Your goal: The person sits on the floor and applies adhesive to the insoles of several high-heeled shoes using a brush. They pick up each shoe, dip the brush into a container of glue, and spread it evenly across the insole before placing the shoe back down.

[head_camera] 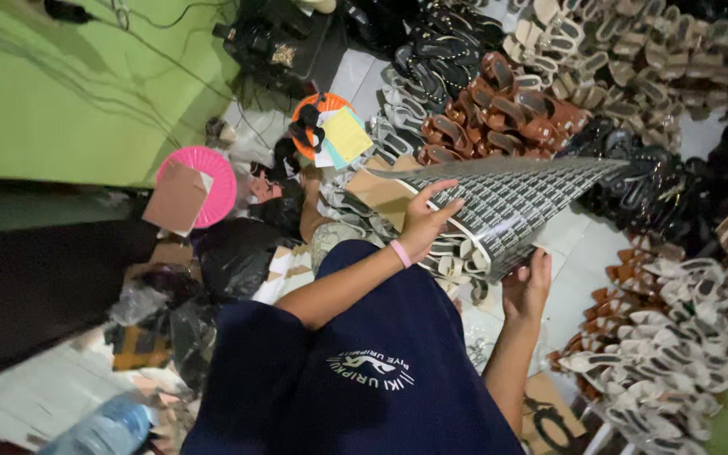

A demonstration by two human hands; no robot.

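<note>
Two hands on one large sheet of small printed labels (516, 206), dark with pale rows, held out flat and slightly curled above the floor. Left hand (425, 221), pink band at the wrist, fingers spread across the near left edge of the sheet, thumb under it, gripping. Right hand (527, 285) lower, beneath the near right corner, fingers curled up against the underside, holding as well. Dark blue garment with a pale printed emblem (364, 371) filling the lower middle of the view. Under the sheet, a heap of white strapped sandals (457, 257) on the pale tiled floor (579, 253). Beyond it, rows of brown sandals (499, 109), black ones (440, 42) farther back, beige ones (625, 50) toward the upper right. More white and brown sandals (676, 337) piled at the right. To the left, a round pink basket (216, 173) with a piece of brown cardboard (176, 198) leaning on it, an orange basket (318, 109) with yellow paper (347, 135) on top, black plastic bags (233, 253) nearby, a clear plastic bottle (99, 430) at the bottom left. Green wall (61, 93) along the upper left.
</note>
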